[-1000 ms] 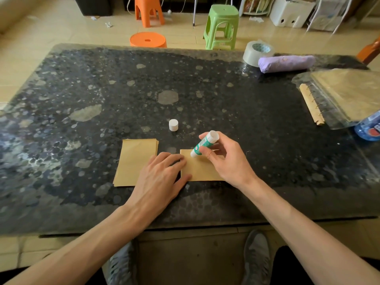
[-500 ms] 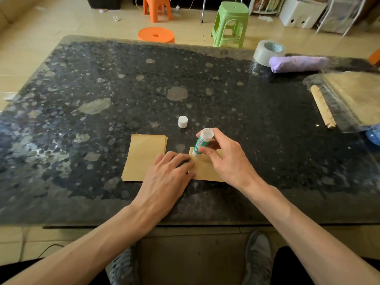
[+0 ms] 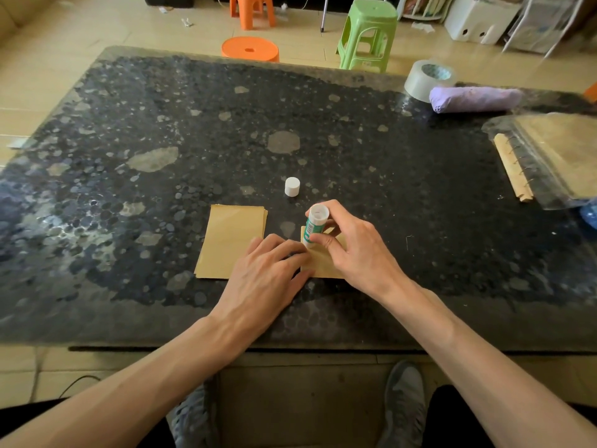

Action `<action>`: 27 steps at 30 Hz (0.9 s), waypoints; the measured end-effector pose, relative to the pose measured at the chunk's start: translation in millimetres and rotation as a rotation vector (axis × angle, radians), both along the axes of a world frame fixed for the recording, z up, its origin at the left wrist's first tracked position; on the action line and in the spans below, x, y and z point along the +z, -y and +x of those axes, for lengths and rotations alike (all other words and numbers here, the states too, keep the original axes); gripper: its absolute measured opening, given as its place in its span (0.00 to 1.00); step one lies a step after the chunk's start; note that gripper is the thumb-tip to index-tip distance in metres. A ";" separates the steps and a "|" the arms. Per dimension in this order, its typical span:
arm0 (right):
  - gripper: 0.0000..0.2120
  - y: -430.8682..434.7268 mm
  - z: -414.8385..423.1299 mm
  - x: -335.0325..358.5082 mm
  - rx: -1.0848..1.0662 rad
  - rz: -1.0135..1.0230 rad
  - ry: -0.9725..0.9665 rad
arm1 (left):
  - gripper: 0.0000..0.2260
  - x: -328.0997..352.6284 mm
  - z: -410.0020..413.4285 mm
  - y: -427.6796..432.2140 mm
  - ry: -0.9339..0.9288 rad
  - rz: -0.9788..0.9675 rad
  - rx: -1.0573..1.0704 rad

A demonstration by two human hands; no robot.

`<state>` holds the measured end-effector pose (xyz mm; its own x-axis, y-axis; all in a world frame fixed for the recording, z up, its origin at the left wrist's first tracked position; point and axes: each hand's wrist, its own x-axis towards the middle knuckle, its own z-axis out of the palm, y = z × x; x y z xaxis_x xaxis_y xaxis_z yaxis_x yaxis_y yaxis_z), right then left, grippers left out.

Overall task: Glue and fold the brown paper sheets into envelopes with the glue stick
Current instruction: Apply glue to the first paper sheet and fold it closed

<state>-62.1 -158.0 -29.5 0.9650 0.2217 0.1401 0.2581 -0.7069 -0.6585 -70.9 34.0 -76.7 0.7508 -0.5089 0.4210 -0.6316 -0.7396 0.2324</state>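
Right hand gluing one brown sheet, left hand pinning it

The right hand (image 3: 358, 250) grips one green-and-white glue stick (image 3: 314, 226), nearly upright, tip down on a single brown paper sheet (image 3: 323, 263); the left hand (image 3: 268, 273) lies flat, fingers spread. One brown paper stack (image 3: 231, 240) lies beside, one white round cap (image 3: 292, 186) beyond, on the black speckled bench (image 3: 161, 140).

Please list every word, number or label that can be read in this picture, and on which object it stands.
None can be read.
Glue stick: its green label carries print, too small and blurred.
Blue object at the right edge: cut off, no print legible.
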 end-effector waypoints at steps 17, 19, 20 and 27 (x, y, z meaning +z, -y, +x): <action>0.12 -0.3 8.9 -6.4 -0.027 -0.064 0.104 | 0.15 -4.0 5.0 -0.7 -0.028 -0.126 -0.048; 0.13 -0.8 9.9 -7.0 -0.040 -0.055 0.119 | 0.17 0.1 5.0 -2.2 -0.078 -0.122 -0.043; 0.13 -1.3 10.3 -7.3 -0.044 -0.050 0.119 | 0.18 1.3 5.3 -3.4 -0.105 -0.107 -0.039; 0.14 -3.9 10.2 -6.4 -0.056 0.018 0.078 | 0.12 0.4 5.6 -5.0 -0.212 -0.122 0.008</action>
